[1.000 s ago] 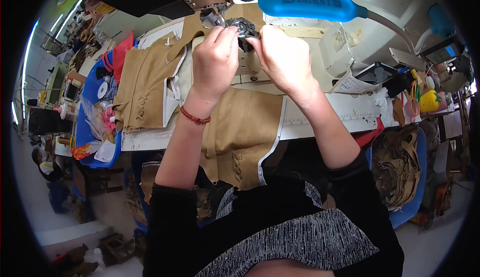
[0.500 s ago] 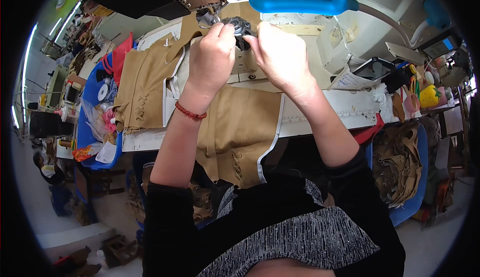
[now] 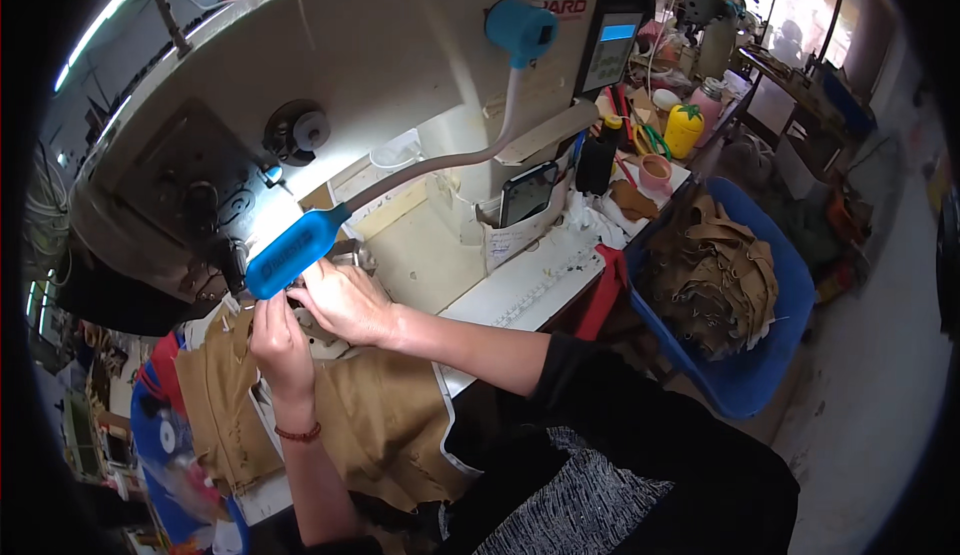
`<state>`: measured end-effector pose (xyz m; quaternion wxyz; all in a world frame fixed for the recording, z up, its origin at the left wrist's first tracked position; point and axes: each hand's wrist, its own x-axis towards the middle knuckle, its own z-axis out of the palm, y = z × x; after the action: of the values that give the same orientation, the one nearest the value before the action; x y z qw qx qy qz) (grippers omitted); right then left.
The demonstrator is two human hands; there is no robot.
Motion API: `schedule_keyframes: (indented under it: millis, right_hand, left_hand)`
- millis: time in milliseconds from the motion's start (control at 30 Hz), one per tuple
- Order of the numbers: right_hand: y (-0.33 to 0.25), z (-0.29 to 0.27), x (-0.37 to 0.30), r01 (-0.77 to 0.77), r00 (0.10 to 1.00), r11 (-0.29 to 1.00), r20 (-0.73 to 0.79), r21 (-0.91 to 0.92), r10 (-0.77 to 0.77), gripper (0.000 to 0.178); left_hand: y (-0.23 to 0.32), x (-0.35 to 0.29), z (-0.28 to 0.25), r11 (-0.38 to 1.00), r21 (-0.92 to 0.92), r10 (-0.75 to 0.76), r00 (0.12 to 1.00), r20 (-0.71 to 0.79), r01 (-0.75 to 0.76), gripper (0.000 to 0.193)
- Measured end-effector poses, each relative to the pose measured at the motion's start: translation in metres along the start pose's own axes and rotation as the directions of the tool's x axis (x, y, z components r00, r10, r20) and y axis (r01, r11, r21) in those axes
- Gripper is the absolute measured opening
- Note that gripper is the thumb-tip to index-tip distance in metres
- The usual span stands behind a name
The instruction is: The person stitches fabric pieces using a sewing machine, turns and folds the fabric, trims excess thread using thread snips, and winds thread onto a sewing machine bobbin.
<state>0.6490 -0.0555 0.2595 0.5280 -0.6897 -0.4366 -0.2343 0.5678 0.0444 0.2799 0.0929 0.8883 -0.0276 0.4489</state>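
Note:
My left hand (image 3: 277, 350), a red bead bracelet at its wrist, has its fingertips pinched together just below the blue lamp (image 3: 292, 255) of a sewing machine (image 3: 400, 65). Close beside it, my right hand (image 3: 350, 303) is bent in with thumb and fingers closed. Both sets of fingertips meet near the machine's needle area. What lies between them is too small or hidden to make out. Under my wrists a tan cloth piece (image 3: 365, 420) with a white edge drapes over the table's front. Another tan piece (image 3: 215, 405) lies left of it.
To the right stands a blue tub (image 3: 770, 355) heaped with tan cloth pieces (image 3: 715, 280). A phone (image 3: 528, 195) leans in a holder by the machine. A yellow container (image 3: 684, 132) and pink cup (image 3: 655, 172) stand beyond. Another blue tub (image 3: 150, 445) is at the left.
The view has swung to the right and tilted, bringing the machine's body and right-hand tub into fuller sight. My hands stay together at the machine, fingertips now partly behind the lamp.

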Motion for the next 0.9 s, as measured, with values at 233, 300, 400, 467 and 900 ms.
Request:
schedule_keyframes:
  millis: [233,300,400,467,900]
  right_hand:
    - [0.004,-0.023,-0.04,0.158,0.987,0.987,0.012,-0.017,-0.158,0.022]
    - [0.011,-0.03,-0.066,0.068,0.99,0.997,0.128,-0.031,-0.064,0.022]
    - [0.026,-0.039,-0.105,-0.006,0.982,0.997,0.185,-0.082,0.021,0.022]
    - [0.028,-0.053,-0.12,-0.17,0.923,0.968,0.314,-0.185,0.222,0.023]
    - [0.042,-0.054,-0.133,-0.111,0.911,0.969,0.368,-0.222,0.189,0.02]
  left_hand:
    - [0.037,-0.026,0.007,0.984,-0.179,-0.034,0.984,-0.177,0.002,0.023]
    - [0.035,-0.055,0.021,0.981,-0.194,-0.044,0.994,-0.096,0.025,0.021]
    - [0.044,-0.088,0.045,0.947,-0.292,-0.114,0.99,0.085,0.134,0.017]
    - [0.051,-0.104,0.057,0.924,-0.331,-0.138,0.975,0.171,0.189,0.015]
    - [0.052,-0.107,0.07,0.755,-0.523,-0.309,0.918,0.25,0.396,0.008]
